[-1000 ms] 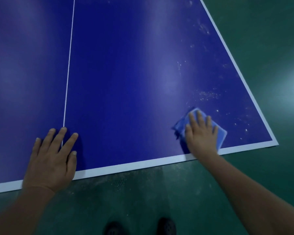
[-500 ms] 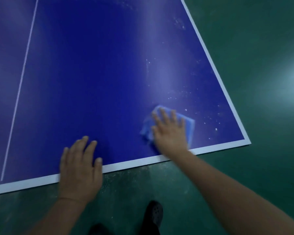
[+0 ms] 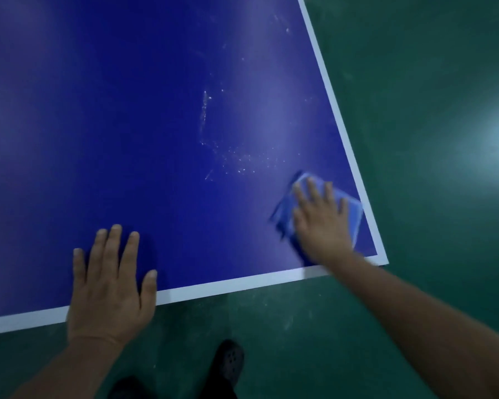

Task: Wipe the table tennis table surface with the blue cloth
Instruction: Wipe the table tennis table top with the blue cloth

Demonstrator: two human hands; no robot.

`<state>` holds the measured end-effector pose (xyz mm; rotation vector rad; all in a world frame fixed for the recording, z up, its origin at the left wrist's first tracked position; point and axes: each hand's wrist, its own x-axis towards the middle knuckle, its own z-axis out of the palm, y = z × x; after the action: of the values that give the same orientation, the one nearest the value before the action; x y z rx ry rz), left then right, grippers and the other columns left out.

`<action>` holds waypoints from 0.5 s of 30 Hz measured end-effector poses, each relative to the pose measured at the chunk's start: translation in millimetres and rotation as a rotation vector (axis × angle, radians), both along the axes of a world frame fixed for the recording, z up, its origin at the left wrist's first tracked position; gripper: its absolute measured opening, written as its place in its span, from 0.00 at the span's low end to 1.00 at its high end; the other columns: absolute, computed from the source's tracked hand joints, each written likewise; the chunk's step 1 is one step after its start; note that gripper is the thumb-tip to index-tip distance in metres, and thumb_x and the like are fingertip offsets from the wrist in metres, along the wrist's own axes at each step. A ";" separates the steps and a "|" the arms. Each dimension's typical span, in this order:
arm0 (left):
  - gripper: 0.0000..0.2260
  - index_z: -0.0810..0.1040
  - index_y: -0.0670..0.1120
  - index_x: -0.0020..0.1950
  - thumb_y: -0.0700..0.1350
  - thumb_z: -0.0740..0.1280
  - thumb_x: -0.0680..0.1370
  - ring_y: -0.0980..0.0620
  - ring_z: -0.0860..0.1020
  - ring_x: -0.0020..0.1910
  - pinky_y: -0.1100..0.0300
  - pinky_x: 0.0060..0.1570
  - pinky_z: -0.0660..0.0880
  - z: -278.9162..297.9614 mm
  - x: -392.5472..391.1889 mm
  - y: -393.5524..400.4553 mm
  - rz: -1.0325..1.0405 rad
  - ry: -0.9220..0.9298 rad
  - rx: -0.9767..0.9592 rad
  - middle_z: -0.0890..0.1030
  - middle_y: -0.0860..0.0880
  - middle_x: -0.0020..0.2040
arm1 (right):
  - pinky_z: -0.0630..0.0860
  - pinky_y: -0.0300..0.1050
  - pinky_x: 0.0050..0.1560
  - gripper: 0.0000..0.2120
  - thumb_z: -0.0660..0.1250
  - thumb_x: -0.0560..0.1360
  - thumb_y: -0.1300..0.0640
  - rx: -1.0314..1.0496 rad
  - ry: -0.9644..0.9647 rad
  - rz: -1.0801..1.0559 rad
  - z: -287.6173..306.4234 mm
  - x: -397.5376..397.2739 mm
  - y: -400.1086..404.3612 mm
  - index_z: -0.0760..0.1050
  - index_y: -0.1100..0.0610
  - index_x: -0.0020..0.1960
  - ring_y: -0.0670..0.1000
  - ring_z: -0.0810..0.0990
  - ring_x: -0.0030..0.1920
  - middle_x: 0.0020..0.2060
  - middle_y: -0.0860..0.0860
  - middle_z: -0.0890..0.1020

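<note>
The right hand [image 3: 321,223] lies palm down on the cloth [image 3: 353,217], fingers straight and slightly spread, pressing it flat against the table [image 3: 156,125]. The hand and cloth are blurred. The cloth is a folded light-blue pad. It shows beyond the fingertips, on the thumb side and on the outer side of the hand; its middle is covered by the palm. It sits in the near right corner of the table, its outer edge just beside the white side line [image 3: 336,110] and its near part just inside the white end line [image 3: 228,285]. The right forearm crosses the end line at the corner.

The left hand [image 3: 110,286] rests flat on the table, well apart from the right hand, fingers extended and close together, thumb out to the side. It grasps nothing. Its fingers lie on the blue surface; its heel covers the end line and overhangs the table edge.

A patch of white specks [image 3: 236,159] lies on the surface ahead of both hands, nearer the right hand, just beyond the cloth. A thin pale streak [image 3: 204,110] runs farther out from the specks.

Below the end line is a green floor [image 3: 415,82], which also extends beyond the side line. A dark shoe [image 3: 229,361] with holes stands on the floor between the two forearms.
</note>
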<state>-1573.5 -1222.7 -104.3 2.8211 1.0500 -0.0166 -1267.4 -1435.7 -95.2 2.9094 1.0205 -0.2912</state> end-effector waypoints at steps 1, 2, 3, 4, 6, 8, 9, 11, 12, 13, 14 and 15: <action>0.32 0.65 0.37 0.76 0.57 0.51 0.79 0.37 0.56 0.78 0.45 0.77 0.40 -0.4 0.3 0.4 -0.004 0.004 0.000 0.62 0.36 0.78 | 0.50 0.67 0.75 0.30 0.36 0.79 0.41 0.000 -0.028 -0.124 0.7 34.9 0.4 0.48 0.45 0.81 0.58 0.48 0.80 0.81 0.47 0.50; 0.32 0.65 0.37 0.76 0.57 0.51 0.79 0.37 0.57 0.78 0.44 0.77 0.40 -1.0 0.3 0.9 -0.009 0.009 -0.003 0.62 0.36 0.77 | 0.49 0.66 0.75 0.29 0.38 0.81 0.42 0.019 -0.019 -0.217 2.7 61.5 1.9 0.48 0.45 0.81 0.57 0.48 0.79 0.81 0.46 0.50; 0.31 0.65 0.38 0.76 0.57 0.51 0.79 0.37 0.57 0.78 0.44 0.77 0.41 -1.4 0.5 0.5 -0.011 0.014 -0.008 0.62 0.36 0.77 | 0.48 0.66 0.76 0.27 0.40 0.82 0.43 0.051 0.001 -0.267 2.5 73.9 2.3 0.48 0.45 0.81 0.57 0.47 0.80 0.81 0.46 0.49; 0.31 0.65 0.38 0.77 0.57 0.51 0.80 0.37 0.56 0.78 0.43 0.77 0.42 -1.8 0.7 0.1 -0.012 0.017 -0.010 0.62 0.37 0.78 | 0.48 0.66 0.76 0.26 0.41 0.83 0.44 0.076 0.005 -0.270 3.5 73.0 1.5 0.48 0.45 0.81 0.56 0.47 0.79 0.81 0.46 0.49; 0.32 0.64 0.38 0.77 0.57 0.50 0.80 0.37 0.56 0.78 0.44 0.77 0.41 -2.3 0.5 -0.4 -0.011 0.025 -0.012 0.61 0.37 0.78 | 0.50 0.66 0.75 0.26 0.42 0.83 0.44 0.065 -0.021 -0.207 0.6 39.8 -18.0 0.50 0.46 0.80 0.58 0.50 0.79 0.80 0.47 0.52; 0.32 0.65 0.38 0.76 0.57 0.50 0.80 0.36 0.56 0.78 0.45 0.77 0.40 -1.2 1.9 -0.4 -0.005 0.017 -0.015 0.62 0.36 0.78 | 0.51 0.65 0.74 0.27 0.41 0.83 0.43 0.048 -0.014 -0.096 0.0 -13.7 -53.3 0.52 0.47 0.80 0.58 0.52 0.79 0.80 0.48 0.55; 0.32 0.65 0.37 0.76 0.57 0.51 0.80 0.36 0.57 0.78 0.45 0.77 0.40 -1.1 3.2 -0.2 -0.005 0.009 -0.013 0.62 0.36 0.77 | 0.50 0.65 0.75 0.27 0.39 0.83 0.41 0.042 0.002 -0.046 -0.1 -31.3 -70.1 0.52 0.47 0.80 0.58 0.51 0.79 0.80 0.47 0.54; 0.32 0.66 0.37 0.76 0.57 0.51 0.79 0.35 0.58 0.77 0.44 0.77 0.41 -0.3 4.4 -1.3 -0.002 0.008 -0.012 0.63 0.35 0.77 | 0.48 0.63 0.75 0.28 0.36 0.82 0.39 -0.013 0.067 -0.024 0.8 -22.0 -79.9 0.50 0.46 0.80 0.56 0.48 0.80 0.80 0.46 0.52; 0.32 0.66 0.37 0.75 0.57 0.51 0.79 0.35 0.58 0.77 0.44 0.77 0.41 -0.1 5.2 -1.1 0.000 0.008 -0.012 0.63 0.35 0.77 | 0.47 0.63 0.76 0.30 0.35 0.81 0.38 -0.024 0.070 -0.070 2.1 -0.4 -70.9 0.49 0.45 0.80 0.57 0.47 0.80 0.80 0.46 0.51; 0.32 0.66 0.37 0.76 0.57 0.51 0.79 0.35 0.58 0.77 0.44 0.77 0.41 -0.4 5.3 -0.5 0.000 0.011 -0.008 0.63 0.36 0.77 | 0.48 0.64 0.75 0.31 0.35 0.80 0.38 -0.017 0.044 -0.126 3.1 23.7 -57.1 0.49 0.45 0.81 0.57 0.47 0.80 0.81 0.46 0.50; 0.32 0.66 0.37 0.76 0.58 0.50 0.79 0.35 0.58 0.77 0.44 0.77 0.41 -0.8 4.6 -0.2 -0.004 0.018 -0.004 0.63 0.36 0.77 | 0.49 0.65 0.75 0.31 0.36 0.79 0.39 0.004 0.018 -0.176 3.6 47.4 -42.2 0.49 0.45 0.81 0.58 0.47 0.79 0.81 0.47 0.50; 0.32 0.66 0.37 0.76 0.58 0.50 0.80 0.35 0.58 0.77 0.44 0.77 0.41 -1.0 4.1 0.1 -0.009 0.026 -0.005 0.62 0.36 0.77 | 0.50 0.66 0.75 0.30 0.37 0.79 0.41 0.032 0.022 -0.216 4.9 67.4 -28.0 0.49 0.45 0.80 0.59 0.47 0.79 0.81 0.46 0.50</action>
<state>-1569.4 -1222.6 -105.3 2.8291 1.0414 -0.0571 -1199.9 -1463.7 -90.3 3.0551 0.7187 -0.3181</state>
